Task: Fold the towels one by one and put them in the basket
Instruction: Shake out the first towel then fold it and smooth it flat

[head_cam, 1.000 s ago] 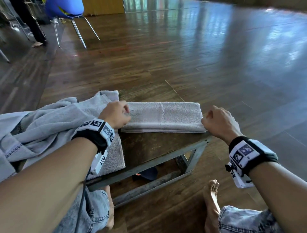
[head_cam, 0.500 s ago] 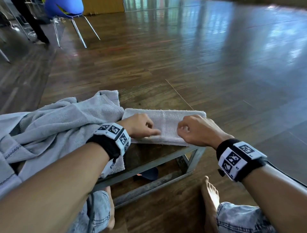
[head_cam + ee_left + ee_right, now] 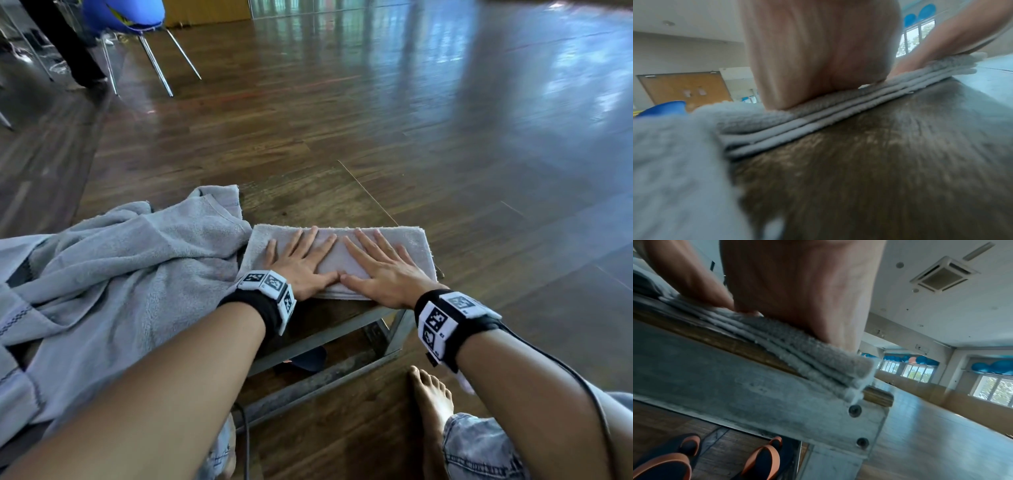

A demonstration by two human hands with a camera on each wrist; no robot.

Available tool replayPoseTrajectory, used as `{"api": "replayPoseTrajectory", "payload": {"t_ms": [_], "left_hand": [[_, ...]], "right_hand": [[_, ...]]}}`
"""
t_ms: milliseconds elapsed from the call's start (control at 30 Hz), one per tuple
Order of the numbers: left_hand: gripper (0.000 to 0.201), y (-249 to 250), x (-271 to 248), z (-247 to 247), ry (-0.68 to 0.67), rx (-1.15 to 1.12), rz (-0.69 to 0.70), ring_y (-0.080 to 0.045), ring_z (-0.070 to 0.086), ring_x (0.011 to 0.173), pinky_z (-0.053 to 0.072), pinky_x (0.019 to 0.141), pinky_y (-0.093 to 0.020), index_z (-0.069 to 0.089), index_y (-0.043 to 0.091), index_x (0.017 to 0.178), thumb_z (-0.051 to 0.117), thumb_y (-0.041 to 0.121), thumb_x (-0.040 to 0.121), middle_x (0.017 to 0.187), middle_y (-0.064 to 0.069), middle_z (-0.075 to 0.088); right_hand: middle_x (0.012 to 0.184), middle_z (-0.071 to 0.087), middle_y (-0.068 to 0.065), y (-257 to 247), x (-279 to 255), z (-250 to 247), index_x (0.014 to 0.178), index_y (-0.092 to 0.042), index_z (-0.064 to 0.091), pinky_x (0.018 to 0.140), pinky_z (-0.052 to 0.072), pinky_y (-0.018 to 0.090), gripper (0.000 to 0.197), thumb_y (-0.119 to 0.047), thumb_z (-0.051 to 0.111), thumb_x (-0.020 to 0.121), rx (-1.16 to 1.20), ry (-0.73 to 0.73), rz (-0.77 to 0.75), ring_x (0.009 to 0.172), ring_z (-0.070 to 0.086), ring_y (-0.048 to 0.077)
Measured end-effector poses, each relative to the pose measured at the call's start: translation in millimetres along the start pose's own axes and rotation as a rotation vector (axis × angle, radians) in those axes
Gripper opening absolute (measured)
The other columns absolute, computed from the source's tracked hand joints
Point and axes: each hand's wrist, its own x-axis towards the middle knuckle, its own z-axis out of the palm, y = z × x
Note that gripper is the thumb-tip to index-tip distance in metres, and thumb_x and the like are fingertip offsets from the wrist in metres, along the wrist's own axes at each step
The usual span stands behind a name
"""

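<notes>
A grey towel (image 3: 416, 246), folded into a thick short rectangle, lies at the right end of a low wooden table (image 3: 318, 202). Both my hands lie flat on it, fingers straight and spread. My left hand (image 3: 299, 260) presses its left half and my right hand (image 3: 380, 265) its right half, thumbs touching at the near edge. The left wrist view shows my left palm (image 3: 818, 53) on the stacked towel layers (image 3: 818, 120). In the right wrist view my right palm (image 3: 803, 288) bears down on the towel's layered corner (image 3: 828, 366). No basket is in view.
A heap of unfolded grey towels (image 3: 102, 291) covers the table's left part, touching the folded one. The table has a grey metal frame (image 3: 329, 335). My bare foot (image 3: 431, 404) stands on the wooden floor at right; dark and orange slippers (image 3: 760, 459) lie under the table. A blue chair (image 3: 130, 17) stands far left.
The long folded towel was folded in half, right end over to the left. Both hands then went from curled, gripping its ends, to flat and spread on top of it.
</notes>
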Motion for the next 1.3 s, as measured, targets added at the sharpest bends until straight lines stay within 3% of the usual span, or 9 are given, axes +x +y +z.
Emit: {"api": "replayPoseTrajectory", "payload": {"t_ms": [167,400,533,767,933,1033,1100,1200,1300], "left_hand": [[0.109,-13,-5,-4,0.001,-0.096,-0.098,-0.013,-0.027,0.148,-0.019,0.118,-0.05,-0.015,0.055,0.149,0.024,0.102,0.059,0.161,0.015,-0.028],[0.138,-20,-6,-5,0.046,-0.185,-0.215,-0.016,-0.024,0.15,-0.012,0.121,-0.049,-0.015,0.052,0.15,0.03,0.111,0.033,0.162,0.011,-0.026],[0.146,-29,-10,-5,0.056,-0.202,-0.244,-0.017,-0.027,0.149,-0.008,0.119,-0.052,-0.018,0.05,0.15,0.035,0.111,0.028,0.161,0.011,-0.03],[0.149,-36,-14,-10,0.011,-0.207,-0.251,-0.019,-0.029,0.148,-0.005,0.119,-0.057,-0.024,0.045,0.15,0.046,0.106,0.033,0.159,0.007,-0.036],[0.153,-38,-18,-21,-0.07,-0.172,-0.277,-0.031,-0.037,0.144,-0.007,0.117,-0.064,-0.034,0.044,0.145,0.059,0.098,0.036,0.154,-0.004,-0.044],[0.154,-17,-11,-30,-0.056,-0.182,-0.133,-0.032,-0.047,0.134,-0.021,0.107,-0.063,-0.034,0.05,0.142,0.06,0.099,0.03,0.146,-0.005,-0.052],[0.141,1,-5,-26,-0.024,-0.197,0.024,-0.026,-0.043,0.139,-0.021,0.111,-0.06,-0.022,0.05,0.149,0.059,0.096,0.043,0.153,0.002,-0.044],[0.112,13,0,-8,0.003,-0.132,0.074,-0.018,-0.027,0.149,-0.015,0.12,-0.053,-0.012,0.046,0.154,0.048,0.089,0.069,0.164,0.007,-0.024],[0.114,8,2,1,0.004,-0.103,0.014,-0.011,-0.027,0.149,-0.017,0.12,-0.048,-0.016,0.05,0.151,0.03,0.097,0.058,0.163,0.012,-0.025]], "right_hand": [[0.166,-0.022,-0.017,8,-7,-3,0.159,-0.04,-0.013,0.125,-0.01,0.043,0.118,-0.101,0.016,0.063,0.004,0.023,0.083,0.151,-0.026,0.01],[0.167,-0.02,-0.012,14,-15,5,0.161,-0.035,-0.01,0.125,-0.01,0.041,0.116,-0.101,0.011,0.068,0.022,0.14,0.171,0.152,-0.024,0.012],[0.168,-0.018,-0.011,19,-19,6,0.161,-0.033,-0.009,0.126,-0.004,0.049,0.111,-0.098,0.01,0.073,0.048,0.184,0.247,0.154,-0.02,0.011],[0.168,-0.021,-0.008,19,-18,1,0.16,-0.031,-0.014,0.125,-0.006,0.054,0.123,-0.104,0.007,0.063,0.049,0.157,0.338,0.155,-0.016,0.014],[0.166,-0.026,0.011,19,-18,-12,0.159,-0.024,-0.019,0.118,-0.016,0.061,0.134,-0.107,0.007,0.057,0.042,0.118,0.5,0.152,-0.028,0.028],[0.16,-0.038,0.009,4,-10,-16,0.159,-0.019,-0.02,0.115,-0.024,0.055,0.112,-0.092,0.012,0.079,-0.055,0.282,0.31,0.147,-0.037,0.025],[0.163,-0.033,0.001,-10,-3,-14,0.16,-0.024,-0.013,0.118,-0.02,0.049,0.089,-0.074,0.021,0.094,-0.046,0.369,0.122,0.15,-0.031,0.018],[0.168,-0.019,-0.008,-21,0,1,0.162,-0.031,-0.002,0.123,-0.014,0.043,0.07,-0.058,0.022,0.103,0.035,0.252,0.061,0.153,-0.021,0.009],[0.169,-0.012,-0.013,-15,0,12,0.162,-0.035,0.001,0.126,-0.009,0.041,0.069,-0.061,0.018,0.101,0.04,0.196,0.103,0.154,-0.015,0.007]]}}
